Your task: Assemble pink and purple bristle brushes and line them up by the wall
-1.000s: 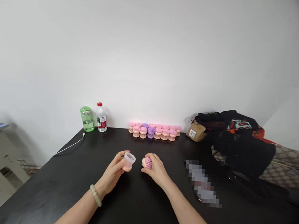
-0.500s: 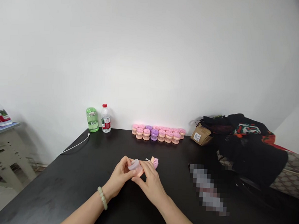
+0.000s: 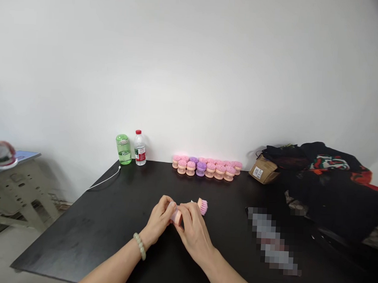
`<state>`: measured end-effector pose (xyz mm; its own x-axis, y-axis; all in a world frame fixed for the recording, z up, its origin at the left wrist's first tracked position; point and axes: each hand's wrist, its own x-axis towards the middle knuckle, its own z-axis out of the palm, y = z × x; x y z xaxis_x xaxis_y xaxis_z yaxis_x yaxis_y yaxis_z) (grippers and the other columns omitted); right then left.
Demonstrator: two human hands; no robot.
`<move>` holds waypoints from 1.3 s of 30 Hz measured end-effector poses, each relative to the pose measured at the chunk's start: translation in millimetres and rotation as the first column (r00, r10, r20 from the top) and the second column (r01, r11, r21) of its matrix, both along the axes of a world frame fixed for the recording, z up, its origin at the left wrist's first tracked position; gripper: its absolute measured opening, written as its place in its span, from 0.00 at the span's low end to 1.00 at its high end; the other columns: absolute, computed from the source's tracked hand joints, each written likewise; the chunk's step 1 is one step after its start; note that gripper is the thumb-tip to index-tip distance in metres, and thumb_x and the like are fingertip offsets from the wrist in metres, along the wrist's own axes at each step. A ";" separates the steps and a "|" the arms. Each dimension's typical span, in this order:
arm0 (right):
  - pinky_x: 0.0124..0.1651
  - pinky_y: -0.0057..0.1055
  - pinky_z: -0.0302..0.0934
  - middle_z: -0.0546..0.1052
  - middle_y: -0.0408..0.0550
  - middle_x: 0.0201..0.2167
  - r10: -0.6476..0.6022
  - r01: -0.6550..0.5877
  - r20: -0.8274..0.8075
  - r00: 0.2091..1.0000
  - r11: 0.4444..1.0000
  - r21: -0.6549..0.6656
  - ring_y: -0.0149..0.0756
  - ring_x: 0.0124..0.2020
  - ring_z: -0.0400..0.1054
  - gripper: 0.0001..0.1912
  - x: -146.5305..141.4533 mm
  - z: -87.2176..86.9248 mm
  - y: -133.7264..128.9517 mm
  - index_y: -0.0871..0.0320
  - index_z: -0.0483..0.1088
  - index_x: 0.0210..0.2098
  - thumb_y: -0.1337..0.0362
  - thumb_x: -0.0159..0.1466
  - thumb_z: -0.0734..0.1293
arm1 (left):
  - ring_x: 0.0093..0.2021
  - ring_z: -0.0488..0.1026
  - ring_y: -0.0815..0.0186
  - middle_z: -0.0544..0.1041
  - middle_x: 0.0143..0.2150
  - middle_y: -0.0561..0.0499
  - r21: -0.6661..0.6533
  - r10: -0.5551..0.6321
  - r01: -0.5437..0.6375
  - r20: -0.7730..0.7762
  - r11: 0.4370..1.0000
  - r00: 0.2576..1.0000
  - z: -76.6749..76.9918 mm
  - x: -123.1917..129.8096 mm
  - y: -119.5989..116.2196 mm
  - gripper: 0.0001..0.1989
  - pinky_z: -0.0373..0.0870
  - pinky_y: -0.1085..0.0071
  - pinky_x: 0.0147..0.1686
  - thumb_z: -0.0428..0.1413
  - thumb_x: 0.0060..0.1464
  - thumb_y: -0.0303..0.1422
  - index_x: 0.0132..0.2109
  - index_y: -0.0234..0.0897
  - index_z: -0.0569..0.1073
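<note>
“Where does the head camera look from?”
“The wearer's head, over the near side of the table (image 3: 110, 221), facing forward and down.”
“How near?”
“Close above the left hand (image 3: 159, 219) and right hand (image 3: 194, 230), low in view; the wall (image 3: 192, 75) lies farther off, filling the upper half.”

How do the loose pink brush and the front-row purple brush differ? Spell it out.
The loose pink brush lies tipped, bristles facing right; the front-row purple brush stands bristles up. The pink one's base is peach, the purple one's purple. Both have dense bristles.
</note>
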<state>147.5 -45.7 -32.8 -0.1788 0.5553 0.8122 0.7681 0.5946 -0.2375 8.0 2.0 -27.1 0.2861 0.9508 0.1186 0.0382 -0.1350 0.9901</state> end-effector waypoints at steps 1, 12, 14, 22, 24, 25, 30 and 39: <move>0.43 0.41 0.71 0.72 0.52 0.40 0.039 -0.041 0.025 0.999 0.997 0.063 0.43 0.41 0.70 0.16 1.2 0.9 -1.1 0.56 0.66 0.49 0.77 0.64 0.62 | 0.22 0.58 0.71 0.63 0.24 0.58 -0.046 -0.009 0.011 0.039 0.999 0.999 -0.2 -0.3 0.7 0.22 0.55 0.75 0.22 0.51 0.57 0.55 0.33 0.39 0.65; 0.49 0.45 0.69 0.79 0.54 0.43 -0.200 -0.177 -0.762 0.616 0.907 -0.381 0.48 0.45 0.75 0.19 78.8 2.2 29.2 0.55 0.67 0.37 0.53 0.54 0.75 | 0.38 0.68 0.62 0.70 0.38 0.51 0.162 0.104 -0.092 -0.069 0.983 0.992 13.6 -32.5 18.7 0.14 0.65 0.68 0.40 0.60 0.52 0.39 0.46 0.41 0.74; 0.48 0.44 0.69 0.80 0.56 0.43 -0.207 -0.232 -0.789 0.578 0.886 -0.402 0.49 0.45 0.76 0.22 91.6 -1.9 33.3 0.56 0.67 0.34 0.51 0.50 0.76 | 0.45 0.69 0.57 0.71 0.43 0.49 0.315 0.127 -0.055 -0.215 0.948 0.968 12.9 -34.6 17.6 0.18 0.65 0.64 0.47 0.60 0.49 0.32 0.49 0.42 0.74; 0.37 0.38 0.68 0.78 0.45 0.31 -0.191 -0.228 -0.724 0.663 0.870 -0.438 0.42 0.33 0.74 0.19 38.5 -34.4 43.8 0.55 0.67 0.32 0.55 0.47 0.76 | 0.48 0.69 0.52 0.73 0.48 0.44 0.416 0.189 0.230 -0.750 0.880 0.634 15.1 -44.7 16.4 0.22 0.66 0.59 0.48 0.57 0.48 0.25 0.52 0.40 0.71; 0.37 0.37 0.66 0.76 0.42 0.30 -0.192 -0.204 -0.695 0.693 0.872 -0.445 0.42 0.33 0.73 0.17 12.1 -39.2 58.2 0.54 0.66 0.31 0.59 0.47 0.75 | 0.47 0.69 0.52 0.74 0.47 0.45 0.406 0.202 0.217 -0.767 0.888 0.609 15.7 -52.8 21.3 0.24 0.66 0.61 0.47 0.59 0.47 0.24 0.53 0.41 0.72; 0.38 0.38 0.65 0.75 0.42 0.30 -0.190 -0.193 -0.679 0.709 0.874 -0.446 0.42 0.33 0.72 0.16 -1.3 -40.3 67.6 0.54 0.65 0.30 0.61 0.46 0.75 | 0.47 0.69 0.52 0.74 0.47 0.45 0.406 0.216 0.202 -0.773 0.891 0.597 15.3 -58.3 25.5 0.24 0.66 0.61 0.46 0.59 0.47 0.24 0.53 0.41 0.72; 0.40 0.38 0.63 0.72 0.42 0.30 -0.163 -0.164 -0.615 0.772 0.883 -0.439 0.43 0.33 0.70 0.15 -63.9 -36.9 130.1 0.53 0.64 0.27 0.65 0.43 0.73 | 0.48 0.70 0.52 0.73 0.48 0.44 0.428 0.314 0.083 -0.768 0.900 0.558 10.7 -97.2 65.9 0.21 0.66 0.60 0.49 0.58 0.51 0.25 0.53 0.40 0.72; 0.30 0.31 0.64 0.74 0.39 0.25 -0.063 -0.206 -0.522 0.851 0.874 -0.440 0.38 0.27 0.71 0.12 -126.7 -32.1 224.7 0.53 0.64 0.26 0.63 0.46 0.73 | 0.50 0.73 0.58 0.73 0.54 0.44 0.492 0.449 -0.110 -0.649 0.863 0.614 7.1 -154.9 156.1 0.16 0.73 0.56 0.49 0.57 0.62 0.35 0.55 0.37 0.71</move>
